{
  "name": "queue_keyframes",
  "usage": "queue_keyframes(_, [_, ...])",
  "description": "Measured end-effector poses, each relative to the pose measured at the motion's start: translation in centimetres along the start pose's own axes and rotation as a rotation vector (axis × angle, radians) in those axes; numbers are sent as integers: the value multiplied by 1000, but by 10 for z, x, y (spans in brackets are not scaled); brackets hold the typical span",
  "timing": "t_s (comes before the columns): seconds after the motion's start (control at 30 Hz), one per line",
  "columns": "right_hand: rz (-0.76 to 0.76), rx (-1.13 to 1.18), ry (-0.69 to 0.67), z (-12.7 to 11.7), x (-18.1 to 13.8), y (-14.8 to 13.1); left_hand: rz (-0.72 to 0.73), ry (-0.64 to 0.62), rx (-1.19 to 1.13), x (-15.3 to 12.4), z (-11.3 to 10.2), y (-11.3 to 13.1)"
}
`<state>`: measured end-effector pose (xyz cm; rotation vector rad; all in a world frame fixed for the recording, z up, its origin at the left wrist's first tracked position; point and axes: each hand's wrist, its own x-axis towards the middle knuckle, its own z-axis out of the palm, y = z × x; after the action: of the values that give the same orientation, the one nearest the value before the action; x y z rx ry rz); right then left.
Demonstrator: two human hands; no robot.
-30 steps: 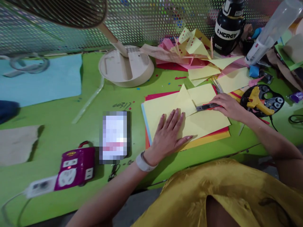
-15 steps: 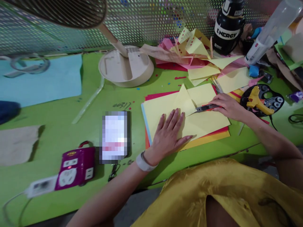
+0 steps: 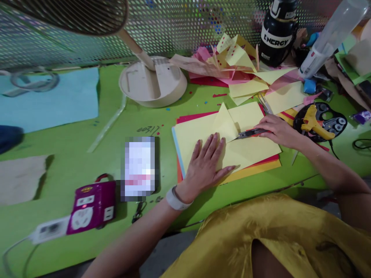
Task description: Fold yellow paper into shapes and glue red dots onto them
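My left hand (image 3: 205, 164) lies flat with its fingers spread on a pale yellow paper sheet (image 3: 191, 135), pressing it down. A triangular flap (image 3: 224, 119) stands up from the sheet beyond my fingertips. My right hand (image 3: 274, 130) is closed around a dark utility knife (image 3: 247, 133) with an orange edge, its tip touching the yellow sheet at the base of the flap. Under that sheet lie red paper (image 3: 268, 159), orange paper (image 3: 255, 169) and a light blue edge (image 3: 178, 150).
Paper scraps (image 3: 234, 58) pile up at the back by a black bottle (image 3: 275, 36). Right of my right hand is a yellow-handled tool (image 3: 313, 119) on a black device. To the left are a blurred phone (image 3: 139, 168), a purple power adapter (image 3: 92, 208) and a lamp base (image 3: 171, 83).
The whole view has shifted very slightly. Both hands, the knife and the paper stay nearly in the same place.
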<state>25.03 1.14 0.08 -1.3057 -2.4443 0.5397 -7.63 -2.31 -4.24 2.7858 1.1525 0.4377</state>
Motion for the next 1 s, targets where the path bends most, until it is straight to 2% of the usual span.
queue_keyframes(0.3, [-2,34,-52,-5,0,1,7,-4,-2,0,-1,0])
queue_keyframes(0.77, [-14,44,-28,2,0,-4,3,-16,7,0,-1,0])
queue_keyframes(0.9, [-29,35,9,4,0,-7,-10,-47,-55,2,-5,-1])
queue_keyframes(1.0, [-20,7,31,0,0,-6,44,-72,-180,7,-14,-2])
